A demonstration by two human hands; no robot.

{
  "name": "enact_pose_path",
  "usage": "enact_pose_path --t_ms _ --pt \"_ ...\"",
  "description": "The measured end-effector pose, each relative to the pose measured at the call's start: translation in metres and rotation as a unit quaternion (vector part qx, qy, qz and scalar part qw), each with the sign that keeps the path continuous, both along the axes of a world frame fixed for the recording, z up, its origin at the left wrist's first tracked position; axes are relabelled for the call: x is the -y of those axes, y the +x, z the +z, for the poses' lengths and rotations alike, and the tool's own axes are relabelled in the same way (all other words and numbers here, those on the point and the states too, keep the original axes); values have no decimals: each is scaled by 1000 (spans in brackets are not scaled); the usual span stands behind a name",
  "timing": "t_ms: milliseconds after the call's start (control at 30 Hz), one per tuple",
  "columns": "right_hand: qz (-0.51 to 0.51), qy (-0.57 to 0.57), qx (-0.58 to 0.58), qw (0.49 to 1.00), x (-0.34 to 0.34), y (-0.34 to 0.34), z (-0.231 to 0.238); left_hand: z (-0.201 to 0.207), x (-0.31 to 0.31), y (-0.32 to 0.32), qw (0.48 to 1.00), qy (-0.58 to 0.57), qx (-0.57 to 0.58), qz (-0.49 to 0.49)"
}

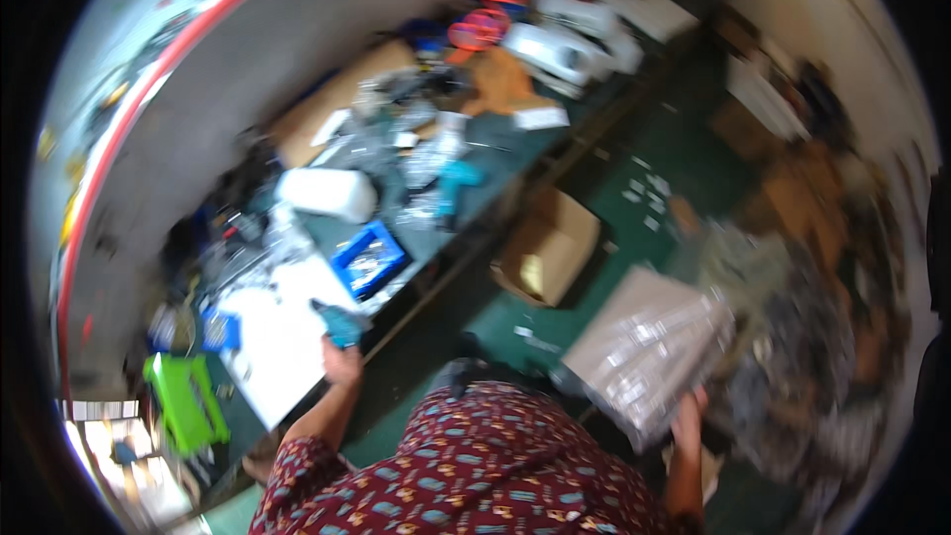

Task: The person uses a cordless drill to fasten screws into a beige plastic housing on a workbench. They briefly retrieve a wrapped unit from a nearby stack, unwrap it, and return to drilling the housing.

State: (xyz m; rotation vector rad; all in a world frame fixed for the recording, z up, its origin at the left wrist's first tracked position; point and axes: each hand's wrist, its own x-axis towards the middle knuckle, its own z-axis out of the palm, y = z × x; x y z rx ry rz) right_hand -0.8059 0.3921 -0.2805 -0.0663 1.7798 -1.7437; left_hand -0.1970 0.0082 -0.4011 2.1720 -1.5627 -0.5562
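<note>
My left hand [343, 362] is closed around a small teal and dark object [340, 325] over the white sheet on the bench. Blur hides what kind of object it is. At the right, my right hand [689, 418] grips the lower edge of a flat brown cardboard package [634, 322] wrapped in shiny clear plastic. The package is held tilted above the floor, beside a pile of clear plastic wrap [783, 337].
The long workbench [505, 154] carries a blue tray [369, 260] of small parts, a white roll-like object [327, 193], a teal tool [456, 183] and clutter. An open cardboard box [550, 248] stands on the green floor [634, 228]. A green crate [185, 401] sits at the left.
</note>
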Motion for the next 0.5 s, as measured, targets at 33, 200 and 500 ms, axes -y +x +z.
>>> enact_pose_path --t_ms 33,200,500 --pt "-55 79 14 995 23 0 0 -10 14 19 999 -16 29 -38" --pt "24 -9 48 998 108 24 32 -48 70 62 988 34 152 17" --pt "99 -22 77 992 190 84 100 23 55 8 970 -164 -108 -145"
